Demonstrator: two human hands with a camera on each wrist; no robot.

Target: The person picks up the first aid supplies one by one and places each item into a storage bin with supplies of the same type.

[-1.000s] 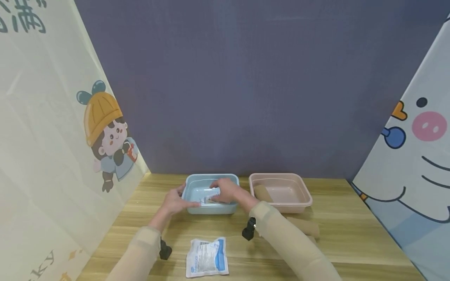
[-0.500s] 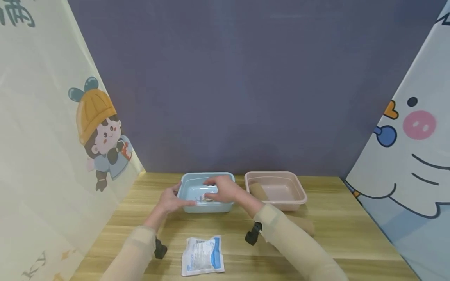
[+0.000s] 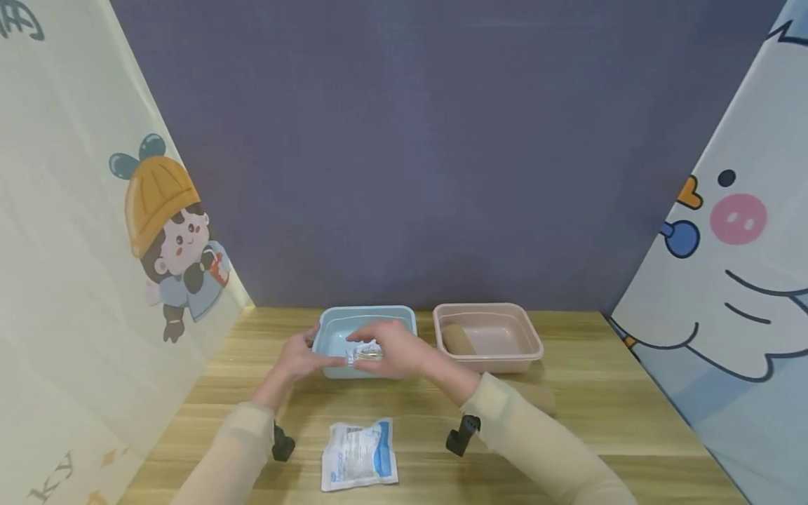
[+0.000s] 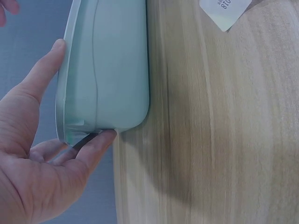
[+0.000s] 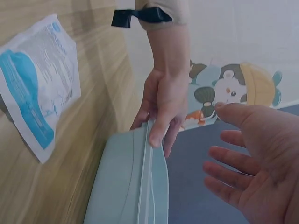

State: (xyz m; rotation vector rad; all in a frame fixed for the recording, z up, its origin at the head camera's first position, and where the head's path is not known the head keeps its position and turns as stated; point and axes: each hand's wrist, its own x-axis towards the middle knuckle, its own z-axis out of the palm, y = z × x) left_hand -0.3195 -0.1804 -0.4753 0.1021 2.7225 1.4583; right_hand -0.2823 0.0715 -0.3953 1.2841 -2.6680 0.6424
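Note:
My left hand (image 3: 301,358) grips the left end of a light blue plastic basin (image 4: 119,60), thumb along the rim and fingers against the outer end wall. My right hand (image 5: 254,163) hovers above the basin, thumb and fingers spread apart, nothing held between them in the right wrist view. A small clear and white packet (image 3: 367,351) with thin sticks showing appears in the basin, between the right thumb and fingers as seen from the head. Nearer to me on the wooden table lies a white and blue sealed pouch (image 3: 360,454).
To the right stands a pink basin (image 3: 533,348) with a brown roll (image 3: 457,339) in it. Another brown roll (image 3: 536,398) lies on the table (image 3: 606,421), partly behind my right forearm. A dark panel (image 3: 404,154) rises behind the basins, with printed sheets at both sides.
My right hand has drawn up and back from inside the blue basin toward its near rim, fingers spread. The left hand keeps its hold. The head view has shifted slightly.

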